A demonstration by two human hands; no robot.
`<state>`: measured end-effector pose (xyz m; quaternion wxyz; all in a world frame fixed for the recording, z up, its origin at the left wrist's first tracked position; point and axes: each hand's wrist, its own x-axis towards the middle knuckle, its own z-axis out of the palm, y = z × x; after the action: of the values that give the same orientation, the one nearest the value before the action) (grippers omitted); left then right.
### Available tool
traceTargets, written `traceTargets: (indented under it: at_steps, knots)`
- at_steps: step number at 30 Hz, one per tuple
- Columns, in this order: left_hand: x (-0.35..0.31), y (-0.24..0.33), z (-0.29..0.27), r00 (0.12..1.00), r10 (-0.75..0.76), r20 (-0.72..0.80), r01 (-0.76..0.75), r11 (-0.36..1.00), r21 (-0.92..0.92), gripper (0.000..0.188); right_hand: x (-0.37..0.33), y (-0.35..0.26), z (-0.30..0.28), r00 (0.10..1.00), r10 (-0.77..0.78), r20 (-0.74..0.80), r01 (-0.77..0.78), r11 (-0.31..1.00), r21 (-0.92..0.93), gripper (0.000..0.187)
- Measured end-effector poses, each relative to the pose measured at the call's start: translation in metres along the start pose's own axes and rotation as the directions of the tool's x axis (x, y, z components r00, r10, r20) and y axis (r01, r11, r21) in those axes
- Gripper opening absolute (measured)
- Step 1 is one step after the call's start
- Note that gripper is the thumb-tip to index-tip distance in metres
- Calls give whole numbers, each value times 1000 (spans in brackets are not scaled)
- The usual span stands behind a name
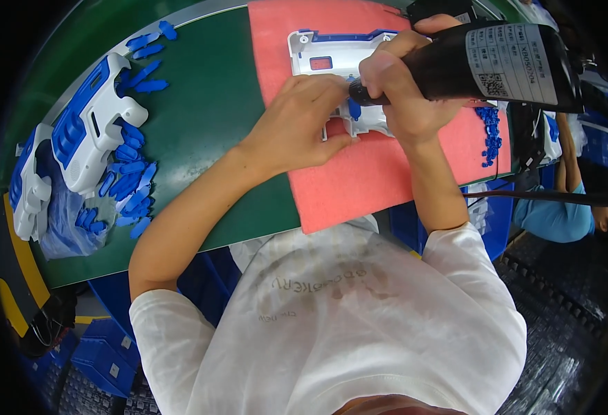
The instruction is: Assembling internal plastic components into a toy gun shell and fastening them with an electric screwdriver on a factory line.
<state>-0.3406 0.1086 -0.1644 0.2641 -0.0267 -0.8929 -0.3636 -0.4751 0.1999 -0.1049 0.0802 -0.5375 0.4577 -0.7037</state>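
A white plastic housing shell (345, 63) with blue edging lies on the pink mat, its inner side facing up. My left hand (304, 121) grips its near left part, thumb at the near edge and fingers reaching over the inside. Wrapped round a black handheld power tool (449, 66) with a white label, my right hand (411, 93) holds it almost level. The tool's dark round nose points left, close to my left fingertips and just above a small blue plastic piece (354, 108) in the shell. My hands and the tool hide the exact contact point.
White-and-blue housings (86, 128) stand at the left of the green table (207, 90), beside several loose blue pieces (131, 180) and a clear plastic bag (72, 225). Small blue parts (489, 135) lie at the right of the pink mat (359, 183). A co-worker (560, 211) is at the far right.
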Motion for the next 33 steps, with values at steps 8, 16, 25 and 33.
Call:
traceTargets:
  at_steps: [8,16,25,33]
  knots:
    - [3,6,-3,1000,22,11,-22,1000,4,49,-2,-8,0,994,-52,-95,44,996,-82,52]
    - [6,15,-2,989,144,35,-148,969,199,42,33,-74,-151,813,-354,-463,220,922,-319,47]
    - [4,11,-5,989,128,78,-140,972,188,45,21,-50,-156,903,-182,-388,46,941,-334,47]
    - [5,12,-3,985,166,51,-171,980,99,49,2,-76,-60,974,-48,-223,35,998,-60,60]
